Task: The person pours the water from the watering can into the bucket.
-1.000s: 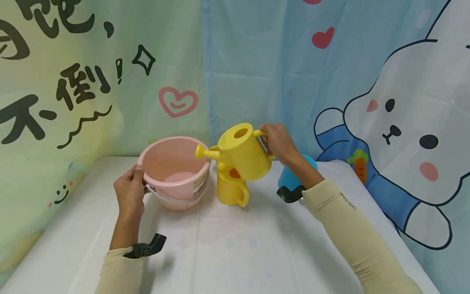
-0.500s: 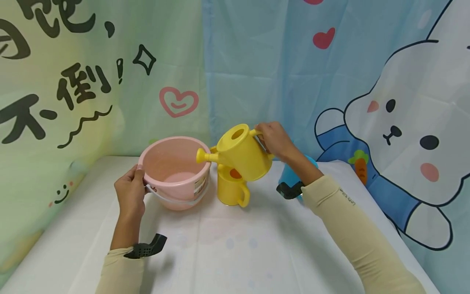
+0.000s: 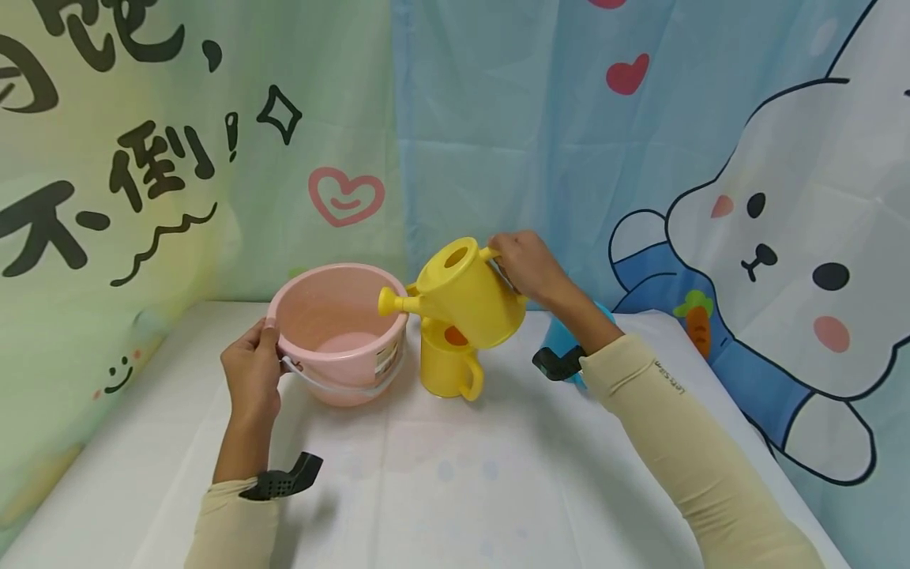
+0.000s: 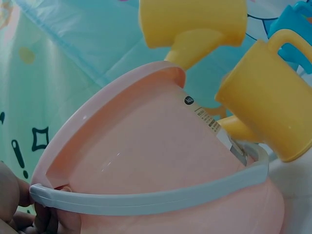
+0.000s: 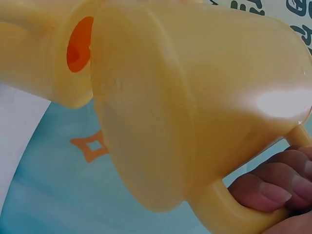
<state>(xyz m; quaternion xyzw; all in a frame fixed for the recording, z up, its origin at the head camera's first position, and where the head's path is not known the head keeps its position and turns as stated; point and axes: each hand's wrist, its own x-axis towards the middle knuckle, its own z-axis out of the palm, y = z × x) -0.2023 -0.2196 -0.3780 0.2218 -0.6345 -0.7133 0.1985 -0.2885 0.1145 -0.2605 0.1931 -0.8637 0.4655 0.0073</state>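
A pink bucket (image 3: 348, 371) with a pale handle (image 4: 156, 202) stands on the table, and my left hand (image 3: 252, 367) grips its left rim. My right hand (image 3: 526, 265) holds a yellow watering can (image 3: 465, 296) by its handle, raised and tilted left, its spout end over the bucket's right rim. Below it a second yellow watering can (image 3: 444, 371) stands upright beside the bucket. In the right wrist view the fingers (image 5: 273, 185) curl round the handle of the raised watering can (image 5: 219, 92). Whether anything pours from the spout I cannot tell.
Behind my right forearm is a blue object (image 3: 562, 338), partly hidden; the left wrist view shows it as a blue vessel (image 4: 292, 36) with a handle. A white cloth (image 3: 426, 490) covers the table. Printed curtains (image 3: 476, 118) hang behind it.
My right hand has shifted slightly left, and the raised watering can has moved a little with it. My left hand and the bucket have stayed in place.
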